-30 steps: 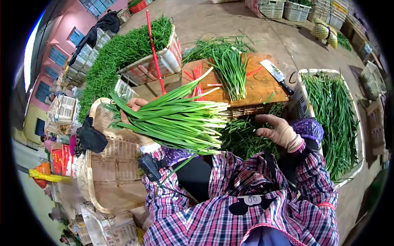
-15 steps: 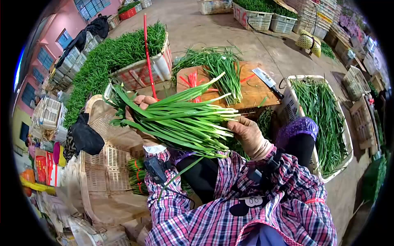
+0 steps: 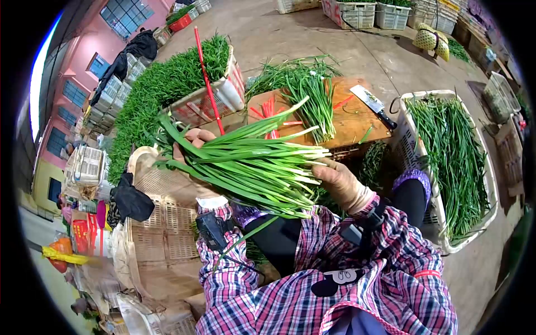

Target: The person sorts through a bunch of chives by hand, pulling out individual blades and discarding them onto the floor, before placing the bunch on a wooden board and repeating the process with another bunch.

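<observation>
A loose bunch of garlic chives (image 3: 251, 167) lies across both hands above my lap, leafy tips to the left and pale stem ends to the right. My left hand (image 3: 196, 138) is closed round the leafy part; the leaves hide most of its fingers. At the stem ends, my right hand (image 3: 345, 184) grips the pale ends between thumb and fingers. One long leaf droops over my left sleeve. Beyond the bunch, more chives (image 3: 311, 106) rest on a wooden board (image 3: 357, 125), beside red ties (image 3: 269, 114) and a knife (image 3: 373, 104).
To the right stands a white crate (image 3: 445, 245) full of chives. A large tan basket (image 3: 148, 234) sits at my left. Further forward, a greens-filled crate (image 3: 223, 92) stands behind a slanting red stick (image 3: 206, 78). A black cloth (image 3: 133, 204) hangs over the basket's edge.
My view has turned a little, so the surroundings sit further right and tilt slightly. Both hands keep hold of the chives in nearly the same pose.
</observation>
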A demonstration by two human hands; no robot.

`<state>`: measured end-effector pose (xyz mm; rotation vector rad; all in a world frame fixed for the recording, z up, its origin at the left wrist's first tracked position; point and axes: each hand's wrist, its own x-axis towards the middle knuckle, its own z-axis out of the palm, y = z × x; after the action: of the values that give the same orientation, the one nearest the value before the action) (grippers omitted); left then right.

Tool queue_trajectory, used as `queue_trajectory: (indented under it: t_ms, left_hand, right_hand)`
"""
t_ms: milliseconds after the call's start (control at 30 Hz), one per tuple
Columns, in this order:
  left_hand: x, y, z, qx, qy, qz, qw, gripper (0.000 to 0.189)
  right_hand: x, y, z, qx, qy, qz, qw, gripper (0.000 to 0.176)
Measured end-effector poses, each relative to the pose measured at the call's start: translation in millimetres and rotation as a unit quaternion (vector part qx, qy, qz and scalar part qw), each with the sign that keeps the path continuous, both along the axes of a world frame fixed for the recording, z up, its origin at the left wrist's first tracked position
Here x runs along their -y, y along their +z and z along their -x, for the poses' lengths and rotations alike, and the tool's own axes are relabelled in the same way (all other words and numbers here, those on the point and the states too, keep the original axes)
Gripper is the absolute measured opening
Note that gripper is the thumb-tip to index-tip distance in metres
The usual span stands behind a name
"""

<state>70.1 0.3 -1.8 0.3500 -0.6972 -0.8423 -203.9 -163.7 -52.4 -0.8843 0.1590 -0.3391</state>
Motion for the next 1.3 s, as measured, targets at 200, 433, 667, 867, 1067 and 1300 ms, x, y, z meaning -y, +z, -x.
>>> queue_trajectory:
  t_ms: [200,433,667,867,1067,1300]
  left_hand:
    - [46.7,31.9,68.9,-0.001,0.253,-0.087,0.964,0.034]
    - [64.6,76.2,79.9,-0.009,0.195,-0.138,0.971,0.033]
    - [79.3,98.3,106.7,0.108,0.205,-0.118,0.966,0.013]
    - [94.9,102.5,109.3,0.086,0.150,-0.108,0.979,0.032]
    - [103.6,81.7,81.2,0.082,0.146,-0.147,0.975,0.035]
    - [52.2,69.7,59.1,0.063,0.249,-0.096,0.962,0.037]
  right_hand:
    - [21.5,-19.6,-6.5,0.047,0.020,-0.159,0.986,0.049]
    - [77.7,-61.4,56.8,0.129,0.041,0.036,0.990,0.037]
    - [111.1,-50.8,125.3,-0.103,-0.060,0.674,0.729,0.017]
    - [63.9,15.1,109.6,-0.015,-0.246,0.530,0.812,0.043]
    - [49.9,43.3,55.1,-0.059,-0.268,0.656,0.703,0.022]
    - [91.3,-18.6,101.0,-0.135,-0.018,0.726,0.674,0.024]
